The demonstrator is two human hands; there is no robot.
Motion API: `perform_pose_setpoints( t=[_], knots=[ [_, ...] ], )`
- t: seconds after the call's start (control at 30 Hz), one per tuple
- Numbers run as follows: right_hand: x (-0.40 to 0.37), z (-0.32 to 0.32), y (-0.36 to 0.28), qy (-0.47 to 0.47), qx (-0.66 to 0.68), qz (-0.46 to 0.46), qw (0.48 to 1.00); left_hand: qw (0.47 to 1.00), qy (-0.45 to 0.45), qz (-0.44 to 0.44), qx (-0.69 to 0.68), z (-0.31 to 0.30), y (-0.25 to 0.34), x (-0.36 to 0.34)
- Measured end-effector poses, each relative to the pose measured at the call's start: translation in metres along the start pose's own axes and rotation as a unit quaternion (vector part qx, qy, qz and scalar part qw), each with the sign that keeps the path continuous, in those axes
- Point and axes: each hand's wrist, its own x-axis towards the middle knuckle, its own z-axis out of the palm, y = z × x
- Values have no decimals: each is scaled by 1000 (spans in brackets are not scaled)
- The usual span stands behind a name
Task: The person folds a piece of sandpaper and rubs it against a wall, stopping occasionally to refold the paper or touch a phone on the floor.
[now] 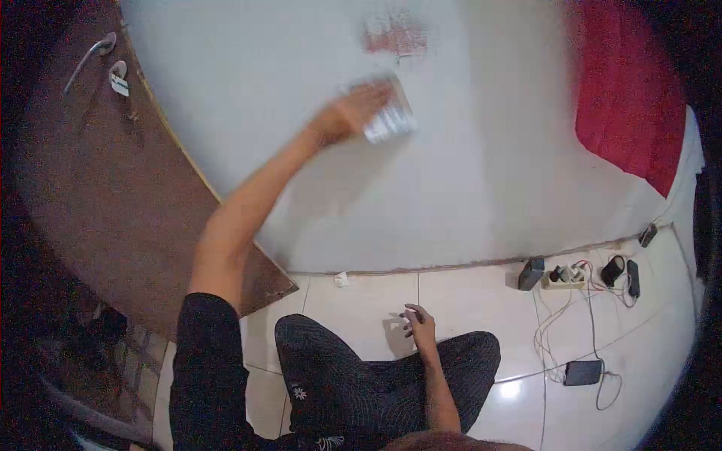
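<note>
the left hand (361,107) covers part of a blurred pad (392,126) at the wall (436,195), just below a red smudge (395,36), its grip impossible to tell, while the right hand (421,328), fingers parted, is well apart, near the knees (470,353)

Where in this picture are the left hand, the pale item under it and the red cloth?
Left hand (353,111): head view, on its blurred back.
Pale item (390,126): head view, on the part showing beyond the hand.
Red cloth (630,98): head view, mid-surface.
</note>
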Motion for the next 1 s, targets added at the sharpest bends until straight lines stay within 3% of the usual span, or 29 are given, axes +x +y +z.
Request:
perform_pose_setpoints(
  t=[0.07,0.13,0.17,0.2,0.27,0.3,0.37,0.4,0.43,0.47,0.5,0.6,0.67,0.73,0.77,0.8,0.83,0.87,0.93,0.97,1.0],
  knots=[
    [0,-1,5,5,2,3,1000,989,61,-94,100,-36,-43,3],
    [6,-1,9,5,2,0,1000,941,171,-243,161,-56,-93,5],
    [7,0,11,3,-3,6,1000,899,132,-371,192,-60,-132,-2],
    [8,2,13,-1,-8,13,1000,899,131,-370,196,-46,-145,-13],
    [11,5,18,-9,-30,11,999,904,193,-332,186,-60,-107,5],
    [12,6,21,-12,-51,9,999,922,172,-322,131,-49,-83,3],
    [10,7,25,-15,-62,-1,998,969,107,-184,121,-38,-35,4],
    [9,7,26,-17,-71,-11,997,985,56,-162,38,-23,-10,-1],
    [7,8,25,-15,-72,-13,997,992,-4,-33,121,-10,11,-3],
    [5,7,23,-16,-106,-18,994,998,-13,38,58,-16,33,-5],
    [4,4,23,-18,-140,-23,990,995,-15,58,83,-13,49,-7],
    [8,0,37,-15,-206,-77,975,997,3,67,35,-10,35,-6],
    [7,-3,35,-11,-222,-64,973,997,10,1,74,-15,-2,0],
    [11,-3,42,-4,-262,-134,956,975,54,-133,171,-43,-47,11],
    [11,-1,42,-4,-261,-132,956,945,139,-279,98,-57,-60,20],
    [11,0,41,-3,-252,-115,961,911,191,-327,165,-53,-89,17],
    [11,-1,41,-2,-245,-98,964,876,111,-451,126,-61,-113,18],
    [11,-3,43,-2,-247,-97,964,876,111,-453,125,-59,-108,19],
    [12,-1,47,1,-224,-89,970,893,221,-372,122,-47,-92,25],
    [13,1,49,0,-223,-89,971,919,173,-326,139,-47,-60,27],
    [15,1,52,2,-231,-96,968,947,133,-292,26,-33,-36,24]
  ],
)
